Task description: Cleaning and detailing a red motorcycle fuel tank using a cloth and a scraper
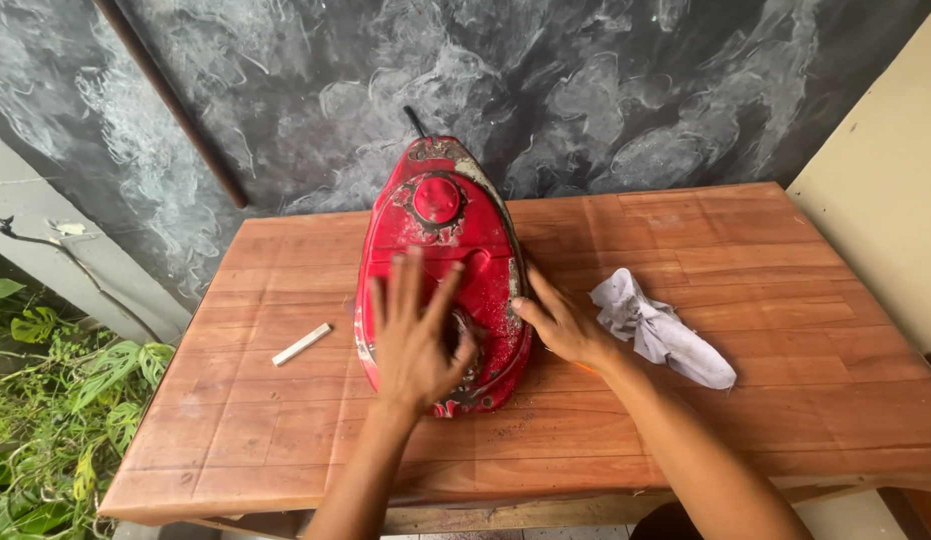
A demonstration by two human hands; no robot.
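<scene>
Fingers [410,290] of left hand [417,345] spread wide, flat on red fuel tank [440,250]; right hand [563,325] open against its right flank, gripping nothing. Tank lay mid-counter [785,300], long axis running straight away, directly beneath the left hand. White rag [660,335], chalk stick [301,344] alongside.

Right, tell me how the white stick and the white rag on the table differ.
The white stick is small, straight and rigid-looking; the white rag is larger, crumpled and soft.
The stick lies to the left of the red tank, clear of both hands; the rag lies to the right, close beside the right hand.
The stick looks clean and even; the rag shows grey creases.
Both are white and rest on the wooden table.
</scene>
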